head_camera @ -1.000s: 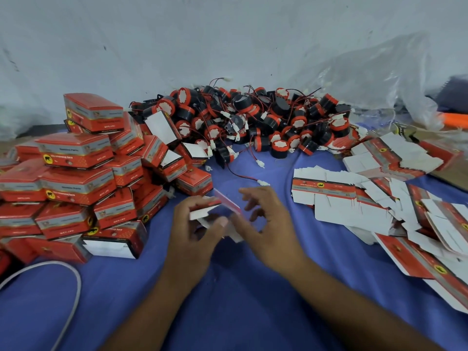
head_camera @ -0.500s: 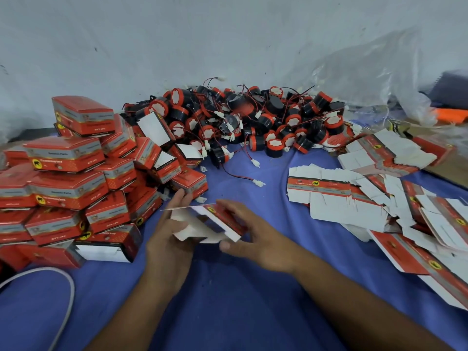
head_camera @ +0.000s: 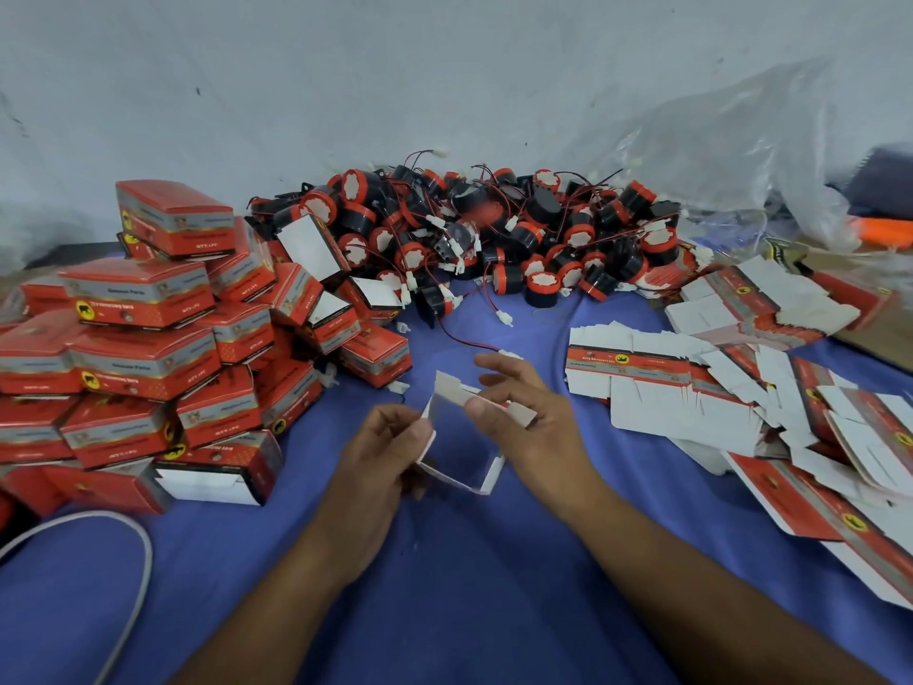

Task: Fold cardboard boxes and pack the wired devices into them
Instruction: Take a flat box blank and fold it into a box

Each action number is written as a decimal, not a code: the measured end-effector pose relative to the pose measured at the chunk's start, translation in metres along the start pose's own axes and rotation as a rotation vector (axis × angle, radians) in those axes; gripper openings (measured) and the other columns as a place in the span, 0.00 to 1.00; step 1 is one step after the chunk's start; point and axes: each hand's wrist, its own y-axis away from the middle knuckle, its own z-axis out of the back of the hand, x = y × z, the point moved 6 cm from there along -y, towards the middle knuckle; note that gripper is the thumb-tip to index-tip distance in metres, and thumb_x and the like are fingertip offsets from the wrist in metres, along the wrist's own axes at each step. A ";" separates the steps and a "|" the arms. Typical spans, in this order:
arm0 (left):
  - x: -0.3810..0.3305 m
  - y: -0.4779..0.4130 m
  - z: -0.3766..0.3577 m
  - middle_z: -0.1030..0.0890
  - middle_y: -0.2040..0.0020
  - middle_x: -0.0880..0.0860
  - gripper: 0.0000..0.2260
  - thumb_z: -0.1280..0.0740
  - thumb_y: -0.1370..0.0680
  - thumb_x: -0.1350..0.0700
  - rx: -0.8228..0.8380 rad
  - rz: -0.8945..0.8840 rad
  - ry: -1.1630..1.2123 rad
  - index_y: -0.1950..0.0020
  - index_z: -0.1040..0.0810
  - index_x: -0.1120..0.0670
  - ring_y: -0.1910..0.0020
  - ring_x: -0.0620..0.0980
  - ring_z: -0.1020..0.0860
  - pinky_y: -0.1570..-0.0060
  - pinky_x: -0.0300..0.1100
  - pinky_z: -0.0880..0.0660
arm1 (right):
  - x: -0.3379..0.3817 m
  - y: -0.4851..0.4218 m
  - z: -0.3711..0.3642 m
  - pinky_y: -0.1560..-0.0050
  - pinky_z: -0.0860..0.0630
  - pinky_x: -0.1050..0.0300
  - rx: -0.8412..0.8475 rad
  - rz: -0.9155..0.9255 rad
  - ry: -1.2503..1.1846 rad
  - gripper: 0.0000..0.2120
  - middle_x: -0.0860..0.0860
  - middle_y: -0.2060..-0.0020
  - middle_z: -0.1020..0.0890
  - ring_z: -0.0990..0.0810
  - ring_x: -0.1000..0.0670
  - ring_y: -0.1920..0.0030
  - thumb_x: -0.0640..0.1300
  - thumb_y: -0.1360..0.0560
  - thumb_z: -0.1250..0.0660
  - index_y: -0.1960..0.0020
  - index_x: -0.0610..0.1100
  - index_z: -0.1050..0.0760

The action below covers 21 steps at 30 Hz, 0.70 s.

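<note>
**Both hands pinch one box**

The bare left forearm (head_camera: 296, 585) and right forearm (head_camera: 691, 580) rise from the bottom edge and converge at mid-frame. The left hand (head_camera: 380, 452) has curled fingers and pinches the left wall of a half-opened cardboard box (head_camera: 454, 392) with its thumb. The right hand (head_camera: 536, 422) pinches the box's upper flap, thumb on the near face, the other fingers loosely extended behind it.

Grey wall (head_camera: 444, 66), blue cloth (head_camera: 444, 585).

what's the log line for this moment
step: folding | left hand: pinches red-and-white cardboard box blank | right hand: holds its flap | black-and-red wired devices: piled behind
</note>
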 end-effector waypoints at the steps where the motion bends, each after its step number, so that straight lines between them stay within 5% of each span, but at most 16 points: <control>1: 0.001 0.000 -0.004 0.25 0.60 0.53 0.15 0.28 0.31 0.42 0.047 0.017 0.004 0.50 0.20 0.48 0.65 0.54 0.28 0.68 0.43 0.29 | 0.000 0.000 0.001 0.41 0.25 0.61 -0.018 0.007 0.003 0.08 0.52 0.37 0.22 0.21 0.53 0.40 0.54 0.28 0.25 0.65 0.57 0.18; 4: 0.004 0.002 -0.016 0.25 0.53 0.57 0.20 0.29 0.28 0.44 0.202 0.072 -0.017 0.36 0.23 0.40 0.66 0.50 0.24 0.72 0.43 0.28 | 0.000 0.000 0.004 0.46 0.22 0.59 -0.072 0.005 -0.019 0.09 0.53 0.41 0.20 0.19 0.54 0.44 0.58 0.30 0.27 0.66 0.56 0.20; 7: 0.006 0.005 -0.017 0.21 0.49 0.56 0.20 0.30 0.26 0.43 0.268 0.123 -0.026 0.34 0.24 0.40 0.61 0.53 0.20 0.74 0.43 0.28 | -0.005 0.001 0.003 0.51 0.24 0.63 -0.049 -0.042 -0.051 0.12 0.52 0.43 0.20 0.19 0.57 0.51 0.58 0.27 0.29 0.59 0.50 0.19; 10: 0.008 0.004 -0.014 0.21 0.49 0.59 0.14 0.31 0.24 0.48 0.182 0.139 0.007 0.39 0.22 0.48 0.59 0.56 0.18 0.74 0.44 0.27 | -0.007 0.000 -0.003 0.50 0.27 0.69 -0.007 -0.068 -0.007 0.14 0.51 0.40 0.22 0.21 0.63 0.48 0.57 0.27 0.33 0.59 0.47 0.19; 16: 0.012 -0.002 0.003 0.19 0.46 0.61 0.10 0.41 0.17 0.59 -0.114 0.096 0.142 0.37 0.25 0.53 0.59 0.57 0.17 0.73 0.44 0.24 | -0.017 0.007 -0.020 0.44 0.35 0.78 0.166 -0.154 0.145 0.14 0.52 0.29 0.36 0.36 0.76 0.36 0.63 0.22 0.42 0.42 0.59 0.26; 19: 0.010 -0.004 0.005 0.21 0.46 0.60 0.09 0.39 0.17 0.57 -0.136 0.072 0.158 0.39 0.24 0.52 0.59 0.54 0.17 0.70 0.44 0.22 | -0.025 0.007 -0.021 0.30 0.32 0.61 0.258 -0.276 0.056 0.27 0.53 0.27 0.35 0.33 0.63 0.29 0.65 0.26 0.33 0.30 0.56 0.29; 21: 0.009 -0.003 0.004 0.22 0.46 0.60 0.08 0.37 0.19 0.55 -0.118 0.053 0.163 0.41 0.23 0.51 0.58 0.55 0.18 0.68 0.45 0.21 | -0.029 0.007 -0.023 0.30 0.29 0.49 0.289 -0.351 -0.067 0.31 0.50 0.30 0.27 0.25 0.50 0.32 0.59 0.27 0.29 0.28 0.52 0.31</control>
